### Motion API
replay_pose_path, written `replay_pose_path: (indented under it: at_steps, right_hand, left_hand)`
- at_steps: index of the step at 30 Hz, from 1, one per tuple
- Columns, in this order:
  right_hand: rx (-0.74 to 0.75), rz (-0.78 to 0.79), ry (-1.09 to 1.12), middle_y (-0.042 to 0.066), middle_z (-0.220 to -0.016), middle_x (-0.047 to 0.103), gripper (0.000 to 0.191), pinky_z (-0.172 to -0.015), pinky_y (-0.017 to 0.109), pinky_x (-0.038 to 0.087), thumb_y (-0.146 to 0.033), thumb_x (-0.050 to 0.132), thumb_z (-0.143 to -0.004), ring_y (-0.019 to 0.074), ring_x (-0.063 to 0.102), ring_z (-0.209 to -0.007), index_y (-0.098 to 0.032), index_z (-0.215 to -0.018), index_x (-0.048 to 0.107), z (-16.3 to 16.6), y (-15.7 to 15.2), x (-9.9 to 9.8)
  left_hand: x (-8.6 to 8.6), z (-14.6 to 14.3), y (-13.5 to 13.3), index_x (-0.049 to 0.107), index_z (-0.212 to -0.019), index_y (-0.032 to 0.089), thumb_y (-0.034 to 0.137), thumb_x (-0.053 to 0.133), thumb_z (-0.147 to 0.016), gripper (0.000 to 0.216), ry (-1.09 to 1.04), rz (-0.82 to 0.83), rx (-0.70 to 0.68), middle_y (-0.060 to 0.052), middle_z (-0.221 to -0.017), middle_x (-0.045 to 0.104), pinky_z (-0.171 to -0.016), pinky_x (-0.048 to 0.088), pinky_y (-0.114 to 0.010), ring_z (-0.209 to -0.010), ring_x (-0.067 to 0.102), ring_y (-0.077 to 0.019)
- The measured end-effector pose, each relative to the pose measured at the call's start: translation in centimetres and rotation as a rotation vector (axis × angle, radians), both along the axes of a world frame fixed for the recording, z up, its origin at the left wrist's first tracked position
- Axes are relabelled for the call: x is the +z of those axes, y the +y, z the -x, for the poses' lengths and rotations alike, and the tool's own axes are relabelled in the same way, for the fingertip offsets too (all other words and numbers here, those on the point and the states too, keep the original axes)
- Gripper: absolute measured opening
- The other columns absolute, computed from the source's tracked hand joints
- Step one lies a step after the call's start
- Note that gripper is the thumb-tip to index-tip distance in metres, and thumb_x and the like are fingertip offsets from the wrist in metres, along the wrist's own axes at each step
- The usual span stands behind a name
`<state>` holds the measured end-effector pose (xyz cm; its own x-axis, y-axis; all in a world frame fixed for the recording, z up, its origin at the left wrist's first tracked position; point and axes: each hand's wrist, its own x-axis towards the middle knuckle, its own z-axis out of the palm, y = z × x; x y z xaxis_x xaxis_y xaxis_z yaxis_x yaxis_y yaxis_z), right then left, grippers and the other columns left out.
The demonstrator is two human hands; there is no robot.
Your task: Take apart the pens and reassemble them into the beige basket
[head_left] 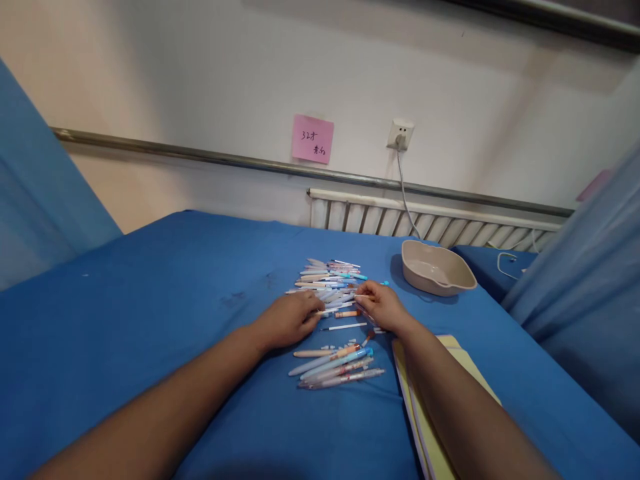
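Note:
Several loose pen parts and pens (pixel 327 283) lie in a pile on the blue bedspread between and beyond my hands. My left hand (pixel 293 319) rests at the pile's left side, fingers curled together; a thin white stick (pixel 343 307) reaches from near its fingertips, and whether they grip it is unclear. On the right, my right hand (pixel 384 307) pinches a thin white pen refill (pixel 362 296). Just below lie an orange pen part (pixel 347 314) and a white refill with a dark tip (pixel 345 327). Closer to me is a group of assembled-looking pens (pixel 337 368), with small white pieces beside them.
A beige plastic basin (pixel 435 267) stands at the back right. Yellow folders or pads (pixel 420 427) lie under my right forearm. Behind the blue-covered bed (pixel 150 300) are a radiator (pixel 370 217), a metal rail and a socket (pixel 401 135) with a cable. Blue curtains hang at both sides.

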<state>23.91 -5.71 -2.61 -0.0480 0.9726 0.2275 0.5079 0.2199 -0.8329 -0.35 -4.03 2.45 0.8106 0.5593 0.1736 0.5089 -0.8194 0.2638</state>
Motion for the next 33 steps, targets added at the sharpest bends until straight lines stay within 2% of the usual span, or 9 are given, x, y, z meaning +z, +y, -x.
replay_pose_path:
  at_steps: [2, 5, 9, 13, 15, 19, 24, 29, 33]
  right_hand:
    - [0.006, 0.018, 0.073, -0.002, -0.069, 0.057, 0.012, -0.058, 0.024, 0.042, -0.031, 0.055, -0.077, 0.0127, 0.053, -0.061, -0.020, -0.079, 0.053, 0.6, -0.1, 0.1]
    - [0.107, 0.045, 0.185, -0.002, -0.071, 0.057, 0.014, -0.058, 0.023, 0.042, -0.033, 0.053, -0.079, 0.0114, 0.052, -0.061, -0.020, -0.080, 0.051, 2.5, -0.7, 0.5]
    - [0.182, 0.063, 0.119, -0.003, -0.070, 0.057, 0.013, -0.056, 0.022, 0.041, -0.032, 0.055, -0.079, 0.0112, 0.052, -0.061, -0.020, -0.083, 0.051, 4.1, -1.3, 0.6]
    - [0.100, 0.000, 0.027, -0.002, -0.074, 0.059, 0.012, -0.062, 0.024, 0.042, -0.029, 0.056, -0.077, 0.0124, 0.054, -0.067, -0.020, -0.083, 0.053, 2.2, -0.8, 0.3]
    - [0.054, 0.027, 0.051, -0.002, -0.072, 0.058, 0.012, -0.060, 0.023, 0.042, -0.029, 0.057, -0.075, 0.0122, 0.053, -0.065, -0.020, -0.082, 0.052, 0.8, -0.4, 0.2]
    - [0.102, 0.143, 0.118, -0.004, -0.064, 0.053, 0.015, -0.053, 0.020, 0.038, -0.030, 0.059, -0.072, 0.0100, 0.049, -0.057, -0.019, -0.078, 0.050, -0.7, 0.0, 0.1]
    - [0.181, 0.201, 0.012, -0.006, -0.057, 0.048, 0.011, -0.047, 0.018, 0.032, -0.025, 0.059, -0.072, 0.0077, 0.042, -0.051, -0.017, -0.075, 0.053, -0.2, -0.4, 0.3]
    - [0.172, 0.082, -0.130, -0.003, -0.065, 0.056, 0.006, -0.053, 0.020, 0.036, -0.023, 0.058, -0.074, 0.0100, 0.048, -0.058, -0.018, -0.078, 0.057, 0.3, -0.8, 0.8]
    - [0.174, 0.010, -0.185, -0.003, -0.067, 0.058, 0.007, -0.054, 0.020, 0.036, -0.024, 0.057, -0.076, 0.0107, 0.050, -0.059, -0.020, -0.082, 0.059, 0.7, -1.1, 0.9]
  left_hand:
    - [0.1, -0.1, -0.3, 0.060, -0.096, 0.021, 0.029, 0.042, -0.087, 0.021, 0.007, 0.007, -0.010, -0.005, -0.088, 0.061, -0.074, 0.041, -0.027, -0.082, 0.055, -0.0180]
    - [-0.2, -0.5, -0.8, 0.057, -0.098, 0.020, 0.030, 0.044, -0.086, 0.020, -0.029, 0.032, 0.040, -0.004, -0.089, 0.062, -0.070, 0.040, -0.026, -0.080, 0.056, -0.0178]
    - [-0.4, -0.6, -1.0, 0.054, -0.098, 0.019, 0.031, 0.048, -0.083, 0.020, -0.067, 0.065, 0.087, -0.003, -0.086, 0.062, -0.063, 0.039, -0.024, -0.075, 0.055, -0.0171]
    - [-0.1, -0.1, -0.2, 0.057, -0.091, 0.019, 0.030, 0.049, -0.081, 0.016, -0.021, 0.053, 0.080, -0.003, -0.086, 0.062, -0.065, 0.038, -0.025, -0.076, 0.055, -0.0174]
    - [0.2, 0.2, 0.2, 0.059, -0.085, 0.019, 0.028, 0.047, -0.081, 0.016, 0.012, 0.043, 0.091, -0.004, -0.083, 0.062, -0.065, 0.038, -0.025, -0.075, 0.055, -0.0176]
    - [0.5, 0.5, 0.5, 0.059, -0.080, 0.019, 0.024, 0.044, -0.081, 0.016, 0.018, 0.014, 0.144, -0.004, -0.079, 0.061, -0.063, 0.038, -0.026, -0.071, 0.054, -0.0175]
    - [0.2, 0.1, 0.1, 0.060, -0.080, 0.019, 0.025, 0.044, -0.081, 0.017, -0.004, 0.001, 0.121, -0.004, -0.079, 0.061, -0.065, 0.038, -0.026, -0.072, 0.054, -0.0174]
    - [0.0, 0.0, -0.1, 0.060, -0.094, 0.019, 0.028, 0.048, -0.082, 0.019, -0.028, 0.001, 0.099, -0.005, -0.090, 0.063, -0.073, 0.040, -0.027, -0.082, 0.055, -0.0188]
    - [0.1, 0.0, 0.0, 0.061, -0.094, 0.019, 0.028, 0.047, -0.083, 0.020, -0.058, 0.009, 0.124, -0.005, -0.088, 0.063, -0.071, 0.040, -0.026, -0.080, 0.056, -0.0180]
